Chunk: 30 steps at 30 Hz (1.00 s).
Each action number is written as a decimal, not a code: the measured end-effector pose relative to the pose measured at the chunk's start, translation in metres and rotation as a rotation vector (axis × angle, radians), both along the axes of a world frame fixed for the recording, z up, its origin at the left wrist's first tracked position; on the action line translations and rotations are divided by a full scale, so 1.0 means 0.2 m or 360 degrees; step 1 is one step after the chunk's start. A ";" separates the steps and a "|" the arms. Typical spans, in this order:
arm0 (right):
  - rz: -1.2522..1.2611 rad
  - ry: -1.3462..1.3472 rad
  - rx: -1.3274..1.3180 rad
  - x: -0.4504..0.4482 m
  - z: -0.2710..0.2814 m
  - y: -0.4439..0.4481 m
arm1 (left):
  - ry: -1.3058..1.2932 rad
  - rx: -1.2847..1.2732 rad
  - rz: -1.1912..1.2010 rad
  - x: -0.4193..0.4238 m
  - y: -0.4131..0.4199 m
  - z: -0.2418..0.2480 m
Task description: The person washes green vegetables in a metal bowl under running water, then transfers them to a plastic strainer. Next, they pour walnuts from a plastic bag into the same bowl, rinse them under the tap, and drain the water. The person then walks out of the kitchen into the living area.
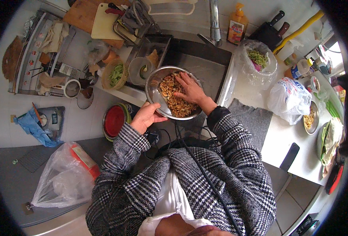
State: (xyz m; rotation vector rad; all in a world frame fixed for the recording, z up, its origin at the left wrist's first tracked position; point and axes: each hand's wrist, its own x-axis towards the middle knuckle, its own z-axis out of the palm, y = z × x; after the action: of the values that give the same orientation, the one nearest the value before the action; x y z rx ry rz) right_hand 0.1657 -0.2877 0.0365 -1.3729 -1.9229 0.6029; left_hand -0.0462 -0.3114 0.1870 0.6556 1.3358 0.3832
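A steel bowl [154, 101] is held over the near edge of the sink, tilted so that its contents lie toward the right side. Shelled walnut pieces [177, 101] fill much of it, and bare metal shows at the left. My left hand [148, 115] grips the near left rim, with the thumb on top and the fingers partly hidden under the bowl. Fingers spread, my right hand [191, 92] rests flat on the walnuts. Nothing is visibly pinched in it. Behind the bowl lies the dark sink basin [199, 62].
The faucet [215, 26] rises behind the sink. Left of the bowl stand a clear container [138, 70] and a yellow basket [105, 77] of green pods. A bagged bowl of greens [258, 60], a plastic bag [289, 98] and a grey cloth [249, 124] occupy the right counter.
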 end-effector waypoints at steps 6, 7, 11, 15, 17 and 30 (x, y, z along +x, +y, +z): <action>-0.0013 -0.0014 -0.0006 0.00 -0.02 -0.01 | 0.0044 0.0049 -0.0026 0.03 -0.01 0.02; -0.0015 -0.0033 -0.0033 0.00 -0.02 -0.01 | 0.0049 0.0048 -0.0027 0.03 -0.01 0.02; -0.0020 0.0007 -0.0007 0.01 -0.01 -0.01 | 0.0085 0.0051 -0.0046 0.05 -0.01 0.04; -0.0025 0.0035 -0.0007 0.01 0.00 -0.02 | 0.0074 0.0040 -0.0049 0.06 0.00 0.05; -0.0035 0.0041 0.0002 0.01 0.00 -0.03 | 0.0077 0.0028 -0.0072 0.07 0.00 0.06; -0.0050 0.0058 0.0011 0.02 -0.03 -0.03 | 0.0192 0.0037 -0.0179 0.13 0.04 0.10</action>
State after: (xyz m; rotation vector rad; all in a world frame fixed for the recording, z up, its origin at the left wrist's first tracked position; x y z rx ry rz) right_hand 0.1697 -0.2937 0.0313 -1.3761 -1.8696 0.6016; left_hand -0.0211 -0.3041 0.2076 0.7799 1.4033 0.2719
